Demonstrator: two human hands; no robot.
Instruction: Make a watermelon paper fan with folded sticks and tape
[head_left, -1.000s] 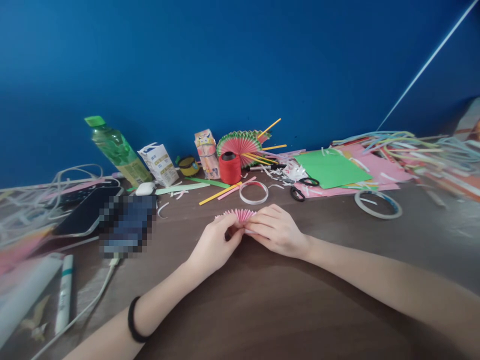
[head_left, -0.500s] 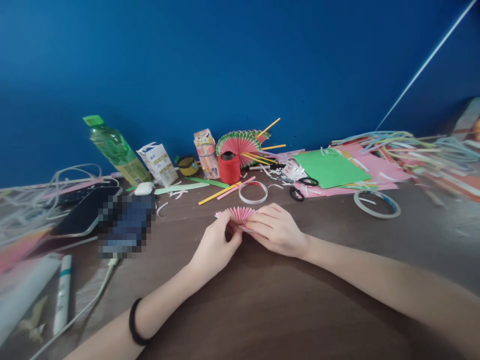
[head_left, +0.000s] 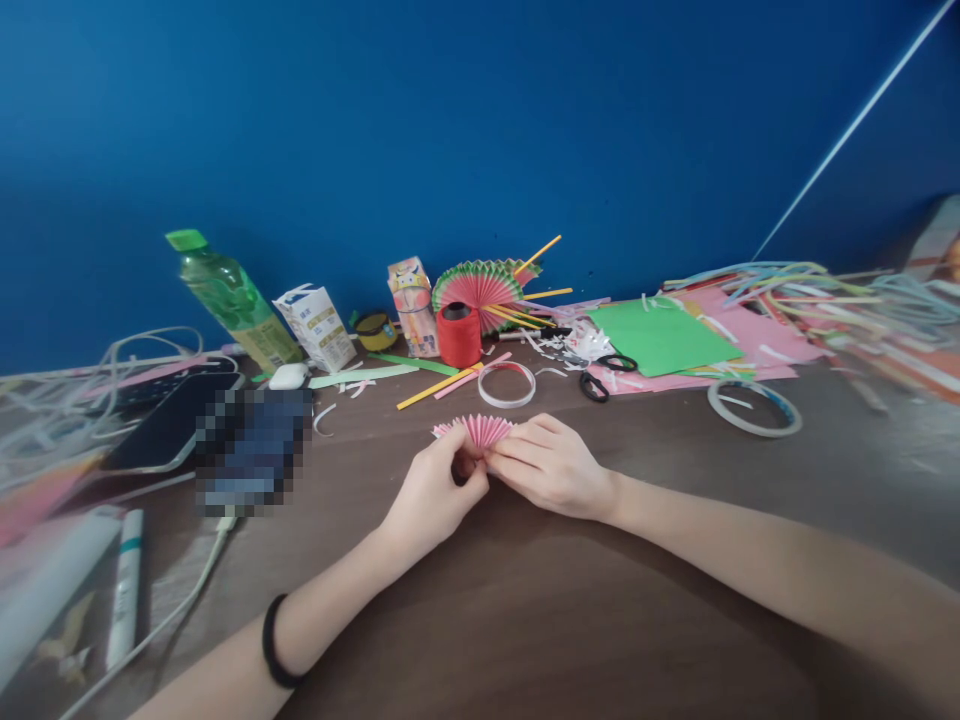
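Note:
A small pleated pink paper fan is spread above the table, its folds pointing away from me. My left hand is closed on its left side, thumb and fingers pinching near the lower middle. From the right, my right hand grips the other side, fingertips meeting the left ones at the fan's base. Both hands cover most of the lower part of the fan. Just beyond lies a roll of clear tape. Behind that stands a red spool of thread.
Pleated green-and-pink fans with yellow sticks lean against the blue wall. Scissors lie by green paper; another tape roll sits right. A green bottle, a carton, phones and a cable are left.
The fan's pleats show slightly more between my hands. My fingers have shifted a little at its base, and both hands keep hold of it.

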